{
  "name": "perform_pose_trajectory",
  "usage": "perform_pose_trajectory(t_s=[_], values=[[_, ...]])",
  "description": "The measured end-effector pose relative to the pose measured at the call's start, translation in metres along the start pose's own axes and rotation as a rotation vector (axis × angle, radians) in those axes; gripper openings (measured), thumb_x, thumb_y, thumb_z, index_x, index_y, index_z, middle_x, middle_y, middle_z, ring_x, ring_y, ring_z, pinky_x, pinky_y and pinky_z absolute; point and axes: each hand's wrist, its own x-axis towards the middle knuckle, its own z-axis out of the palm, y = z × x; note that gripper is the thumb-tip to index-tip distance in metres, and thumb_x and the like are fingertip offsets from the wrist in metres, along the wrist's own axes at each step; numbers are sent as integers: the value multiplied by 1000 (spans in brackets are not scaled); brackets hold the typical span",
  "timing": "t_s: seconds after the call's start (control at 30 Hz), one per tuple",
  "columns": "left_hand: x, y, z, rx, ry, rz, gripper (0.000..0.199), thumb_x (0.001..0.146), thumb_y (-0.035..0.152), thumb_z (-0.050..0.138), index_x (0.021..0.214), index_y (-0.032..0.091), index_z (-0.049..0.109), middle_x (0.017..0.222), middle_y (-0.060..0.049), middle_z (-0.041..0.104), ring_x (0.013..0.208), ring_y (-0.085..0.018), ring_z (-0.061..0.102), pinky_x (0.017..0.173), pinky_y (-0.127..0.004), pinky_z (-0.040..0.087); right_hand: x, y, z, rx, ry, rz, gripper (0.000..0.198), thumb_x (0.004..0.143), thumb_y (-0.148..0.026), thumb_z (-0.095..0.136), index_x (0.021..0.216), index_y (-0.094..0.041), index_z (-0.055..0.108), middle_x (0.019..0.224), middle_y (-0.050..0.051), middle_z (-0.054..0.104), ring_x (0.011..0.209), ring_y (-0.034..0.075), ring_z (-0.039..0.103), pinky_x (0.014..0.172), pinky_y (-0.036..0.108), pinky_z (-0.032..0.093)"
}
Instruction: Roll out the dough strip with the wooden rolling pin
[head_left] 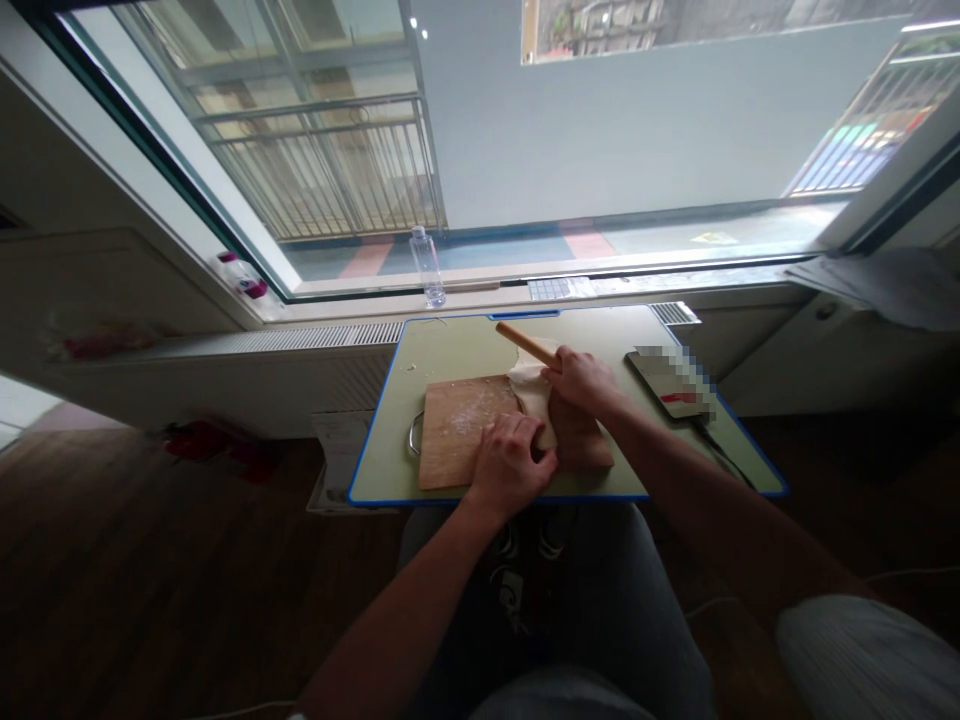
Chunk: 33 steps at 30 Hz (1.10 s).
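Our right hand (583,380), head view, is closed round a slim, pale wooden rolling pin (517,338) above the far edge of the brown rectangular wooden board (454,440), our landmark. The free end of the pin points away from us, up and to the left, beyond that edge. Our left hand (511,455) rests at the near part of the board, right of its middle, fingers bent and thumb apart, against the near end of a strip of cream-white dough (534,392). Whether it grips the dough or only presses on it, we cannot tell.

Dough: runs from the left hand across the board and past its far edge, up to the pin; the far end is broad and creased. Contact with the tabletop there cannot be judged.

Board surface: white powder (471,415) dusted left of the dough. At the board's left side, a curved metal handle (413,435).

Beneath the board: a pale-green table with blue edging (386,455). Right of the board, a dark flat device (651,384), partly pixelated, with a black cable (724,452) near it. Beyond the board, on the sill, a clear plastic bottle (427,270) stands upright.
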Motion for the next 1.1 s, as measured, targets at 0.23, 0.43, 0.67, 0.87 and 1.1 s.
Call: perform_pose_trajectory(t_s=[0.23,0.43,0.67,0.87,1.1], values=[[-6,3,2,64,70,-21,28,96,33,75,123,25,72,116,-6,77,116,-28,64,101,-47,47,-27,2,-16,108,-22,-101,34,97,-36,63,127,-25,72,110,9,82,99,29,74,77,32,48],[-18,9,9,212,122,-52,35,102,43,67,131,25,73,124,-9,76,119,-33,63,102,-53,46,-80,7,-19,142,-48,-153,40,96,-49,66,133,-37,74,113,3,83,101,28,74,78,31,47],[-33,0,-16,101,102,13,27,100,40,68,121,26,77,129,-8,75,123,-29,63,110,-46,47,-96,3,-18,107,-49,-80,35,92,-38,66,126,-34,77,114,3,83,103,27,74,77,31,47],[40,-5,-72,117,255,-7,26,105,36,55,116,27,77,127,-7,74,125,-27,62,113,-43,48,-63,-7,-33,49,-35,-216,34,93,-42,68,125,-37,79,119,2,82,104,27,74,79,31,48],[119,-46,-53,355,-120,-196,38,102,44,51,107,22,82,122,-13,79,120,-31,69,104,-45,54,-18,-1,-27,130,-75,-132,31,90,-52,70,105,-28,81,104,4,82,88,22,71,71,28,47]])
